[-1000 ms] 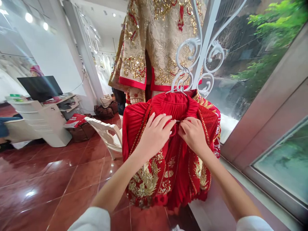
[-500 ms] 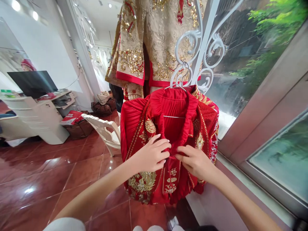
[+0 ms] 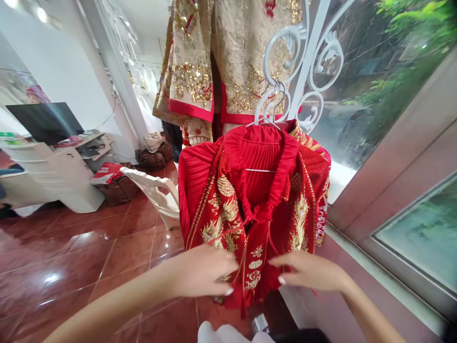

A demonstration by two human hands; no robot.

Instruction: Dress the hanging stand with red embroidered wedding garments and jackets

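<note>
In front of me hangs a red jacket (image 3: 210,214) with gold embroidery and beaded edging, on a metal hanger (image 3: 274,97). Its pleated inner collar (image 3: 285,183) meets in a gathered knot at the throat. From there a thin red cord (image 3: 228,232) runs left across the front, and another drops toward my right hand. My left hand (image 3: 210,271), blurred, is over the lower left front, its fingers apart. Near the lower right front is my right hand (image 3: 307,271), fingers spread, the cord passing close behind it. Contact with the cloth is unclear.
A white scroll-metal rack (image 3: 300,62) holds the hanger. Behind it hangs a gold-sequinned cream garment (image 3: 243,66) with red trim. At left are a white chair (image 3: 153,190), a desk with a monitor (image 3: 46,124) and bags (image 3: 116,190). A window frame (image 3: 385,190) closes the right.
Both hands have left the collar and moved downward and apart. The gathered knot and thin cords now show at the throat. The view has shifted slightly.
</note>
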